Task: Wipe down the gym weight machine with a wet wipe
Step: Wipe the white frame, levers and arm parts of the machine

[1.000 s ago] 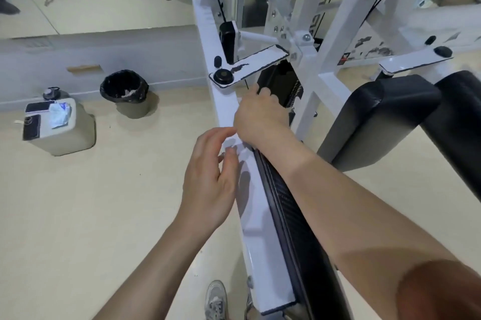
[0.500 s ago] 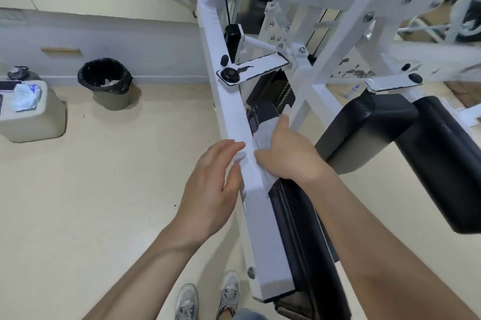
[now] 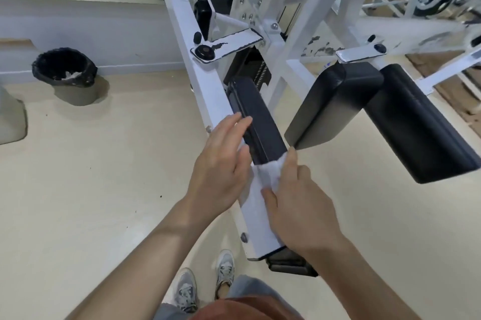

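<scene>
Evidently the wiping is under way on the near end of the white frame beam [image 3: 203,77] of the weight machine [image 3: 312,9]; the wet wipe [image 3: 270,172] is found there, bunched into a white wad on the beam's top face, just at the near corner of the long black pad [image 3: 260,116] that runs beside it. The wipe is grasped by the right hand [image 3: 299,202]; it is gathered between the thumb, which is laid along the beam, and the forefinger, which is stretched over the wad's far side, so that pressure can be put downward without the cloth sliding out; the other fingers are hidden behind the hand and their lie cannot be told. The left hand [image 3: 221,163] is laid on the beam just beside the wipe, its fingers straight and relaxed, nothing being held in them; their tips are rested against the edge of the black pad; it is judged that the hand is placed so for steadying the body over the low beam, or for bracing against the stroke. A stance close to the beam's end is shown by the grey shoes [image 3: 186,291] below; reach along the beam is thereby given. A bin with a black liner [image 3: 65,69] is stood by the wall [image 3: 104,33], well apart, with white scraps in it; used wipes are presumably meant for it. The large black cushion [image 3: 335,101] and the black roller pad [image 3: 416,124] to the right are untouched.
</scene>
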### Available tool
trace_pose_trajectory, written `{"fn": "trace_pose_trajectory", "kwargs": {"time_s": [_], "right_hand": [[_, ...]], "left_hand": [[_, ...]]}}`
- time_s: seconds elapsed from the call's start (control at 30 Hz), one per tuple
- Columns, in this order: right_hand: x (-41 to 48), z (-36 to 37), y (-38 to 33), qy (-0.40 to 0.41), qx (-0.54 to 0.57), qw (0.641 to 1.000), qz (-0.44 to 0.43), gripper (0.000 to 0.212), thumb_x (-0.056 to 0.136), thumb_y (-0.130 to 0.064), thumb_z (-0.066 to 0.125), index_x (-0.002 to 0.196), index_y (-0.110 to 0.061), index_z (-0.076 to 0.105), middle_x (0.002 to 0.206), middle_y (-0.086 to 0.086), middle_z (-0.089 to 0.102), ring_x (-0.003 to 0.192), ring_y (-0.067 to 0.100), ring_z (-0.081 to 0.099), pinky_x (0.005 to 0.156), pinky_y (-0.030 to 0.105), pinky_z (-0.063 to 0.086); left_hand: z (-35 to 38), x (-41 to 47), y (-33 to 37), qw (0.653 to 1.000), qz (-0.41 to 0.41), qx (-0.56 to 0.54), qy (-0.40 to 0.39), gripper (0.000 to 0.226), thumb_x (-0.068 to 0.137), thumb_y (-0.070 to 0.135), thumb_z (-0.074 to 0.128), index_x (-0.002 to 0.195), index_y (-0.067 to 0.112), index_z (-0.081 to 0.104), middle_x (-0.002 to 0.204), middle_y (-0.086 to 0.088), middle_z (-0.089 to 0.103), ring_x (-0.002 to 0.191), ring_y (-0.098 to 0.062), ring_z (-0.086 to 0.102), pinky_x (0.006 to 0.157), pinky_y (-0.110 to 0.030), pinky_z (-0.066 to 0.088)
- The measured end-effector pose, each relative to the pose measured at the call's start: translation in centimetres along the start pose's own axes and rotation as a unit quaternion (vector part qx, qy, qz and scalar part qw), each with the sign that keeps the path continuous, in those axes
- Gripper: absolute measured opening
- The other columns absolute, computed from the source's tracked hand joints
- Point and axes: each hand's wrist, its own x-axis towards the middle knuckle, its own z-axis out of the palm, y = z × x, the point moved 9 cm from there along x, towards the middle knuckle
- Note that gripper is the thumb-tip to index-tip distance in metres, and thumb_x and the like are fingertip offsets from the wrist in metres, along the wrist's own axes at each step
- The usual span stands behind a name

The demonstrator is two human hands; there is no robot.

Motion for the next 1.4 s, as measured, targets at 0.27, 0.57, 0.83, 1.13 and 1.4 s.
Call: {"fn": "trace_pose_trajectory", "kwargs": {"time_s": [0.27,0.57,0.83,1.13,1.4], "right_hand": [[6.3,1.2,-0.6,0.044,-0.057,0.997,0.001,0.065,0.093,-0.023,0.006,0.128,0.007,0.052,0.117,0.029,0.059,0.087,0.035,0.061,0.066,0.037,0.044],[-9.4,1.7,4.4,0.087,0.033,0.994,0.064,0.072,0.092,-0.053,0.040,0.136,0.003,0.047,0.092,0.007,0.059,0.064,0.019,0.061,0.049,0.022,0.041],[-0.3,0.5,2.4,0.089,0.080,0.992,0.033,0.038,0.092,-0.030,0.054,0.117,-0.003,0.046,0.102,0.010,0.057,0.089,0.026,0.060,0.067,0.030,0.040],[-10.9,3.1,6.0,0.322,0.186,0.927,0.039,0.066,0.091,-0.051,0.045,0.130,0.001,0.052,0.097,0.009,0.060,0.080,0.020,0.061,0.065,0.025,0.052],[-11.1,11.8,6.7,0.257,0.634,0.723,0.095,0.060,0.082,-0.046,0.073,0.127,-0.021,0.041,0.120,-0.003,0.058,0.110,0.007,0.060,0.087,0.037,0.056]], "left_hand": [[5.1,5.8,1.8,0.967,0.141,0.138,-0.162,0.052,0.099,0.045,0.016,0.126,0.039,0.060,0.145,0.009,0.045,0.144,-0.011,0.022,0.118,-0.036,-0.006],[5.1,6.0,1.9,0.957,0.129,0.202,-0.164,0.045,0.099,0.037,0.026,0.124,0.028,0.062,0.141,0.002,0.048,0.144,-0.019,0.024,0.120,-0.048,0.005],[6.0,0.5,4.4,0.963,0.121,0.137,-0.198,0.054,0.100,0.039,0.022,0.147,0.020,0.041,0.158,-0.001,0.028,0.149,-0.016,0.009,0.119,-0.033,-0.004],[5.4,-7.1,7.0,0.959,0.119,0.139,-0.218,0.057,0.103,0.041,0.027,0.155,0.019,0.019,0.164,0.005,0.005,0.150,-0.007,-0.006,0.119,-0.020,0.000],[5.0,-10.3,8.3,0.920,0.150,0.239,-0.273,0.063,0.101,0.052,0.022,0.156,0.022,0.012,0.165,0.000,0.003,0.151,-0.017,-0.003,0.121,-0.030,0.000]]}}
